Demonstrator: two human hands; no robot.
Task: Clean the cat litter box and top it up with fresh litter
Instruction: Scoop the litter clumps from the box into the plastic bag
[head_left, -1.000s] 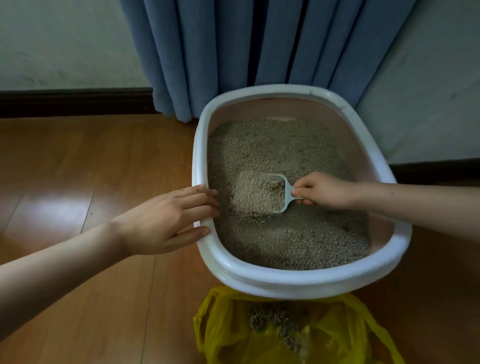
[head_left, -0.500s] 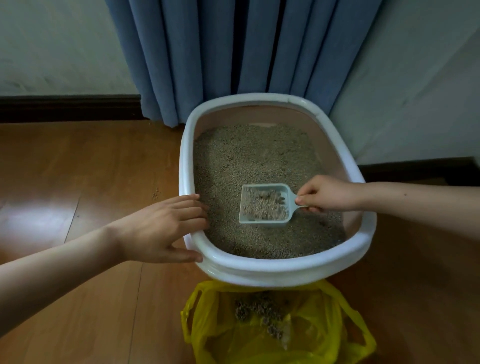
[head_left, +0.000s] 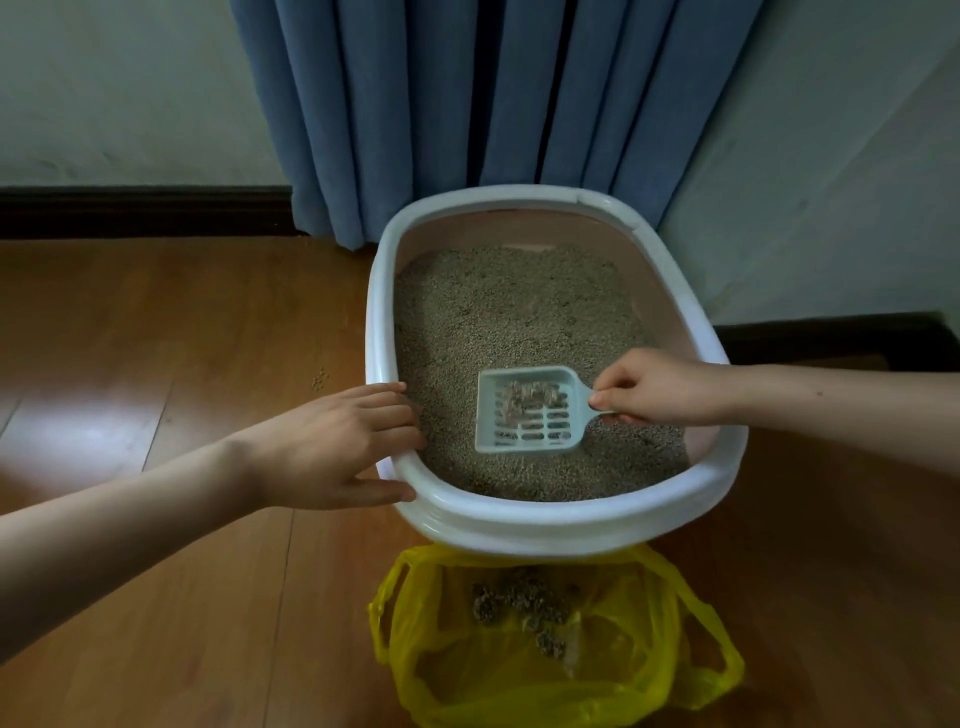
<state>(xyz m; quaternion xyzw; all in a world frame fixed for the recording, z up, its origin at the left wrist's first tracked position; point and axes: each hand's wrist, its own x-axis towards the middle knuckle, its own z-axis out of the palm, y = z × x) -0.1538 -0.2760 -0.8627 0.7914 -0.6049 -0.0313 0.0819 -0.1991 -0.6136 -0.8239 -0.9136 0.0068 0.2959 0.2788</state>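
Litter box on floor, curtain behind. Scoop in box over litter. Bag in front of box. Left hand on left rim, right hand at scoop handle.

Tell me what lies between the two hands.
In the head view, between the left hand and right hand: loose litter and the slotted scoop, holding a few clumps.
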